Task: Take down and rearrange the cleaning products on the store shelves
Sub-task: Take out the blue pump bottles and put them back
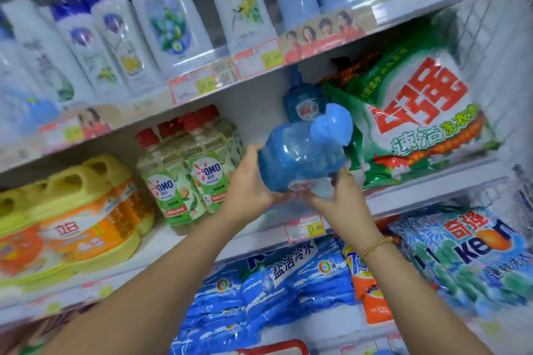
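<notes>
Blue bottle (300, 158): translucent plastic, tipped on its side in the air between my 2 hands, cap end pointing up and to the right. It hangs in front of the shelf, not on it.
Left hand (251, 190): palm and curled fingers wrap the bottle's base end.
Right hand (343, 201): fingers grip under the bottle's lower side, close beside the left hand, so the 2 hands are together on 1 load.
Step in hand: I judge the bottle is travelling to or from the shelf level just beyond my knuckles; I cannot tell which.
Doing it well: I would turn the bottle upright first, put the left palm under the base for the weight, and let the right hand steer the neck. The thin wall may dent, so a firm, even grip suits it.
Clearance: the second blue bottle (302, 103) stands just behind the held one. The green detergent bag (418, 124) leans just right of my right hand. The cap end is near both, so I would swing wide.
Count, blue bottles: 2, with 1 held and 1 shelved.
Count, green bags: 1 in plain view; anything behind it is hidden.
Count, OMO bottles (184, 181): left of my left hand, 4 red caps, 2 labels facing me.
Count, yellow jugs (86, 210): far left of my left hand, too blurred to count.
Count, price tag (305, 227): 1, just below my wrists.
</notes>
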The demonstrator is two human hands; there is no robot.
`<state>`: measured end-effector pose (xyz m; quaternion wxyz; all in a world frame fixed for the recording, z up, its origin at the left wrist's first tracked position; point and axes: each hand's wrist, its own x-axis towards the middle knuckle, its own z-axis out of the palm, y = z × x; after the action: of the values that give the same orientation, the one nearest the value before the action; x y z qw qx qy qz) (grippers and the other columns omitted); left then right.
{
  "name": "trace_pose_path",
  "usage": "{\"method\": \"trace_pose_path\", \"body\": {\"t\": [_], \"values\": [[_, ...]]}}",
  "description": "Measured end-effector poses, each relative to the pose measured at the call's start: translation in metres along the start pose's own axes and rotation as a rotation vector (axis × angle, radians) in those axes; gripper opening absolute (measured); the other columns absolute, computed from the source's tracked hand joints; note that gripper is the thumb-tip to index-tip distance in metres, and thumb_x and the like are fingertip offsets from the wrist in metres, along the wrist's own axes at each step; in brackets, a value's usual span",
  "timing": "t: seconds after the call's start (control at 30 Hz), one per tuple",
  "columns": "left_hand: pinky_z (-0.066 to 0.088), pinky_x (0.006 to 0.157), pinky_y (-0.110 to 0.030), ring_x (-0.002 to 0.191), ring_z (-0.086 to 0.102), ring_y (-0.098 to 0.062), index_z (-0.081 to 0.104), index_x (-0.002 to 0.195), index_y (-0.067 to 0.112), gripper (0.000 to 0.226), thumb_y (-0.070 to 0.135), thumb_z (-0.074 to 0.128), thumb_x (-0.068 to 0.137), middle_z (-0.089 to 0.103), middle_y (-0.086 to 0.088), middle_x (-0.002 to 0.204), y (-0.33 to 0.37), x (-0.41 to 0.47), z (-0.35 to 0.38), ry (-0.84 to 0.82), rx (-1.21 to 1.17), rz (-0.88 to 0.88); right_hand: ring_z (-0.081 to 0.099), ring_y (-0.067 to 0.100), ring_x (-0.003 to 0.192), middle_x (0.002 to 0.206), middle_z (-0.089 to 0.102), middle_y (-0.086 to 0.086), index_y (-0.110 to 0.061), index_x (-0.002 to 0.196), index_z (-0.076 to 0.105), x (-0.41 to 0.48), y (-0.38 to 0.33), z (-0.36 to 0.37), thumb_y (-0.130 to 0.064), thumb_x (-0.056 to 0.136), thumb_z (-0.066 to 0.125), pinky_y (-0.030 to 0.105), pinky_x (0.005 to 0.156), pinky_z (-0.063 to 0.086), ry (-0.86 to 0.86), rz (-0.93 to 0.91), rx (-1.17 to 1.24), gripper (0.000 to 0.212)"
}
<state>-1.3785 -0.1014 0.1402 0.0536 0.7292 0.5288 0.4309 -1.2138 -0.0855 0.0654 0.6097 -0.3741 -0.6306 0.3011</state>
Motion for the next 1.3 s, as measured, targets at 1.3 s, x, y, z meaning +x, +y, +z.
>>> {"method": "trace_pose_path", "body": {"t": [1.3], "values": [[0.055, 0.085, -0.051, 0.097, 0.07, -0.022, 0.062, 0.115, 0.021, 0.081, 0.033, 0.093, 0.041, 0.073, 0.002, 0.107, -0.041, -0.189, -0.136, 0.699, -0.583, -0.58, 0.016, 0.004, 0.142, 0.153, 0.003, -0.015, -0.043, 0.146, 0.002, -0.146, -0.044, 0.161, -0.067, 0.058, 0.066, 0.031, 0.105, 0.041, -0.442, -0.352, -0.21, 0.112]]}}
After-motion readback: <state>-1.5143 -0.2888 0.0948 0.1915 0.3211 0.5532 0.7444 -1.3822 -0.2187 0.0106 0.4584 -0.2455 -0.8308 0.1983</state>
